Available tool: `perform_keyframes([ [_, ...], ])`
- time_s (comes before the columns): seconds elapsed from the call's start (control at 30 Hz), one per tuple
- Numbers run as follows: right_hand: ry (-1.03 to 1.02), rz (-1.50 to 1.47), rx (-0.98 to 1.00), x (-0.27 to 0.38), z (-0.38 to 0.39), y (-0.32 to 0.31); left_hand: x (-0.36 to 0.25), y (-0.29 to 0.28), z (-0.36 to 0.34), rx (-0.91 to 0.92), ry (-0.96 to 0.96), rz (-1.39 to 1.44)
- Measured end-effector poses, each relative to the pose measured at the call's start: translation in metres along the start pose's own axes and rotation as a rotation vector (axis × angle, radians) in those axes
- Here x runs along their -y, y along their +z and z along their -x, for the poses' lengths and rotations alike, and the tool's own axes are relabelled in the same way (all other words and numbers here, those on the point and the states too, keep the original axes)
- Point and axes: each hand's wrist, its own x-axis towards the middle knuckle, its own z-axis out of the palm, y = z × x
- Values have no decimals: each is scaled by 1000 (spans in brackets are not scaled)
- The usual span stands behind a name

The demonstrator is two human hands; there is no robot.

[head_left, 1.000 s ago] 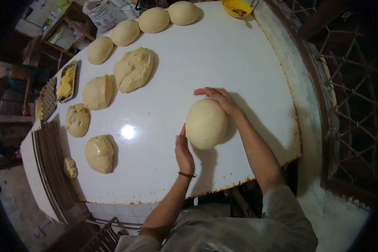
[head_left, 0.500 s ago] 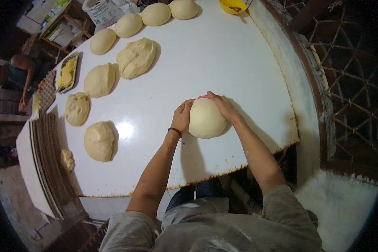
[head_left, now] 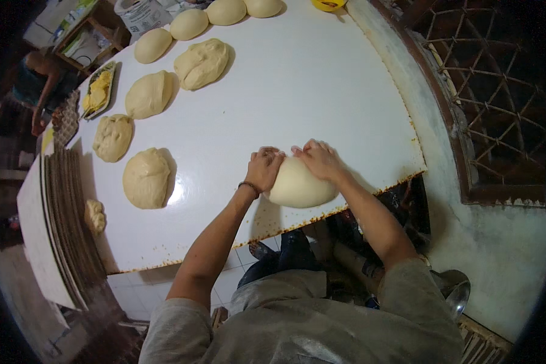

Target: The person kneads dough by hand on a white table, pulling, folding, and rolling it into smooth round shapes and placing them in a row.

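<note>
A smooth pale dough ball (head_left: pixel 300 187) rests near the front edge of the white table, bulging toward me. My left hand (head_left: pixel 265 170), with a dark bracelet at the wrist, presses its curled fingers into the dough's far left side. Across from it, my right hand (head_left: pixel 317 159) grips the far right side, fingers bent over the top. The two thumbs nearly meet along the dough's far rim. Fingertips on the far side are partly hidden.
Rougher dough pieces (head_left: pixel 147 179) lie at the left, with smooth balls (head_left: pixel 226 11) in a row behind. Stacked boards (head_left: pixel 73 224) stand on the left edge, near a tray of yellow fat (head_left: pixel 98 91). A yellow bowl (head_left: pixel 329 5) sits far back. Someone (head_left: pixel 39 85) is at far left.
Both hands have drawn the dough nearer to the table's front edge, and it looks wider and flatter. My fingers have curled more into its far side. The whole view has shifted slightly.
</note>
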Motion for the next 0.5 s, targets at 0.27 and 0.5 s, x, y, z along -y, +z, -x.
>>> perform_keyframes([
  [0.27,141,-1865,-40,-78,-10,72,8,61,-64,-109,-220,1294],
  [0.5,199,-2101,246,-80,-45,74,-55,43,-41,-311,-323,1184],
])
